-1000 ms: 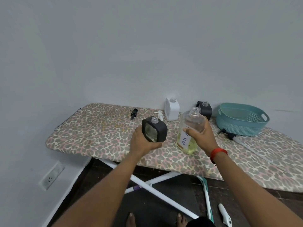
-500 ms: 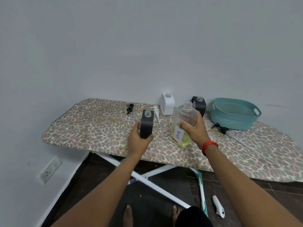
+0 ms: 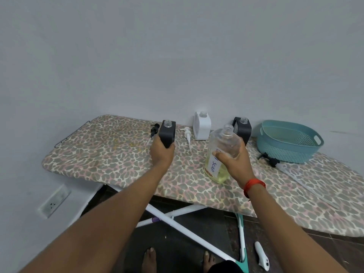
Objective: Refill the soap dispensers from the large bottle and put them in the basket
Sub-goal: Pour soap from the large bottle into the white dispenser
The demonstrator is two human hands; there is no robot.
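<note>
Early stage: left hand [image 3: 161,154] grips black dispenser [image 3: 167,133] mid-board [image 3: 98,150], and right hand [image 3: 235,162] grips bottle [image 3: 223,140] beside it, both uncapped. White dispenser [image 3: 201,128] and second black dispenser [image 3: 245,130] stand open at far edge. Basket [image 3: 289,148] at right holds none yet.

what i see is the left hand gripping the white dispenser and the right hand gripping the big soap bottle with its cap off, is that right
Not quite. The head view shows the left hand gripping the black dispenser, not the white one; the white dispenser stands apart near the wall. The rest holds: the right hand grips the large soap bottle, whose neck is open.
</note>
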